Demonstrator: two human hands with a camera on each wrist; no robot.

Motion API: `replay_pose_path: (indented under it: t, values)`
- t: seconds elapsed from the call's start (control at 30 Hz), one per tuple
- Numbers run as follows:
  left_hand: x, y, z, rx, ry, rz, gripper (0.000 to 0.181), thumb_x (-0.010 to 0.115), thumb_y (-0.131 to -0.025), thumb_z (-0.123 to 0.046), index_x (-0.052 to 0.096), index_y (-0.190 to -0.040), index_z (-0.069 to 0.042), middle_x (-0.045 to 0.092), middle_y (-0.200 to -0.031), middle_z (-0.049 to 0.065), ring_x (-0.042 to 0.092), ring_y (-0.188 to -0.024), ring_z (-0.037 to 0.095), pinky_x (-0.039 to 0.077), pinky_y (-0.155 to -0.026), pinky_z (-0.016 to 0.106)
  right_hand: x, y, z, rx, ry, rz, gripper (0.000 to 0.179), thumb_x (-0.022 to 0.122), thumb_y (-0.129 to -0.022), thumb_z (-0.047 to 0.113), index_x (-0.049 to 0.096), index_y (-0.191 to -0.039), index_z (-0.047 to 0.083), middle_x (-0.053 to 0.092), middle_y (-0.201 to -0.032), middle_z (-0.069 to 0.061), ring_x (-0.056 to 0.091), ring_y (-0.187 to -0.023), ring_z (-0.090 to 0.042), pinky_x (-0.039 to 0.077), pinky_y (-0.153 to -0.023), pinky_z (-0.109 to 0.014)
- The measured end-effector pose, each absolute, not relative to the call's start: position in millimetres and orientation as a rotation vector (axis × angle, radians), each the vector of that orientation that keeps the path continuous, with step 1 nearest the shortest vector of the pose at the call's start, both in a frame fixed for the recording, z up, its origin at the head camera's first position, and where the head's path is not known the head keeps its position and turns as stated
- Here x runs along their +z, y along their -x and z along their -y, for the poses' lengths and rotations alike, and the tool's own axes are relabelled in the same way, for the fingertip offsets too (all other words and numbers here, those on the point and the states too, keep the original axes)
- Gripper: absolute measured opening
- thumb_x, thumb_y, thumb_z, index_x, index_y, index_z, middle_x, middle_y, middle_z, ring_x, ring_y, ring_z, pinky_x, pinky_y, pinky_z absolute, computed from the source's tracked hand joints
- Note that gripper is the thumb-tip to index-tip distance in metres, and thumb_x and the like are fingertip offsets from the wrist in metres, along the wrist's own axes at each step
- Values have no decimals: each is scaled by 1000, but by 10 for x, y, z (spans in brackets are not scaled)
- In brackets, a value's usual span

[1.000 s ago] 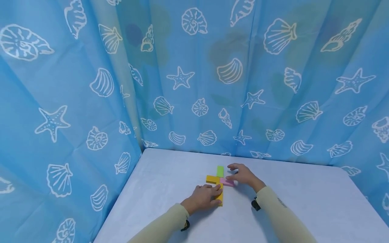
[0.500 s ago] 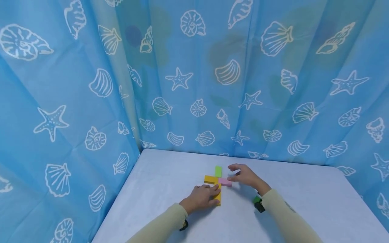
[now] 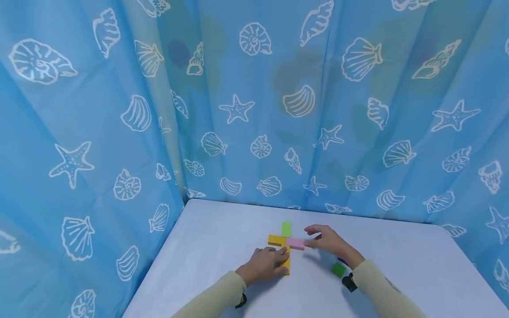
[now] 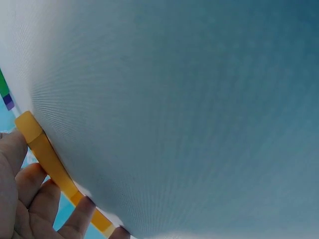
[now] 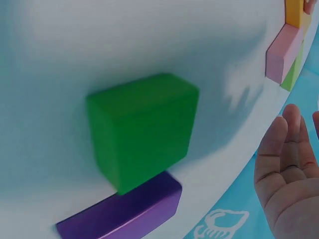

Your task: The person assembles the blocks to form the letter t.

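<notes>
Yellow, pink and light green blocks make a cross on the white table. My left hand (image 3: 264, 265) holds the near yellow block (image 3: 286, 268), thumb at its near end and fingers along its side; in the left wrist view the fingers touch the yellow block (image 4: 52, 162). Another yellow block (image 3: 275, 240) points left, the light green block (image 3: 286, 229) points away, and the pink block (image 3: 295, 244) points right. Just right of the pink block hovers my right hand (image 3: 328, 240), holding nothing. In the right wrist view its fingers are extended, apart from the pink block (image 5: 286, 50).
A dark green block (image 5: 144, 134) and a purple block (image 5: 129, 209) lie together beneath my right forearm. In the head view the sleeve partly covers the purple one. A blue shell-print curtain (image 3: 238, 154) stands behind and left of the white table (image 3: 222, 229).
My right hand has drawn off the pink block to the right. The dark green block has come into view beside that wrist. My left hand stays at the near yellow block.
</notes>
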State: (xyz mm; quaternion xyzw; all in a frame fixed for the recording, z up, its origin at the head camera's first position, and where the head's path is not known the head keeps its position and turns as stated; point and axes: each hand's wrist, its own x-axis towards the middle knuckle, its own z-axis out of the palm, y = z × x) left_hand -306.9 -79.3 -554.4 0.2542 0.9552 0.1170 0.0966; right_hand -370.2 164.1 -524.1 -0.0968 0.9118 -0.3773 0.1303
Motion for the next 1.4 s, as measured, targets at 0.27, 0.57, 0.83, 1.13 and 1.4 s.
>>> replay_pose_path:
  t: [0.27,0.57,0.83,1.13,1.4]
  values:
    - [-5537,3036,787,356,-744,-2818,55,55,-96,-54,46,-147,-33,41,-155,-16,48,-137,23,41,-107,59,-5289,3601,-1726,-1100,239,-2650,53,77,-86,32,62,-130,8,63,-128,-14,63,-106,-27,55,-91,-49]
    - [-5543,3058,783,345,-747,-2829,55,56,-95,-54,47,-146,-34,41,-154,-17,48,-136,23,42,-106,58,-5243,3463,-1793,-1094,210,-2660,49,77,-86,31,63,-129,10,64,-126,-11,62,-105,-25,55,-90,-48]
    - [-5567,3028,775,357,-741,-2825,55,56,-95,-54,48,-145,-34,42,-153,-17,49,-136,23,41,-106,60,-5324,3419,-1872,-1119,181,-2640,51,78,-84,34,64,-127,9,66,-120,-7,63,-100,-20,56,-86,-45]
    - [-5561,2996,775,371,-756,-2807,55,56,-95,-54,49,-145,-34,42,-153,-17,49,-136,23,43,-105,59,-5360,3331,-1896,-1132,153,-2630,47,79,-84,29,66,-124,9,67,-116,-6,62,-96,-19,58,-84,-42]
    - [-5527,3035,778,358,-748,-2808,55,56,-95,-55,48,-145,-34,41,-154,-17,49,-136,23,42,-105,60,-5272,3297,-1915,-1107,171,-2633,47,78,-85,29,65,-125,9,67,-118,-8,62,-98,-19,57,-84,-42]
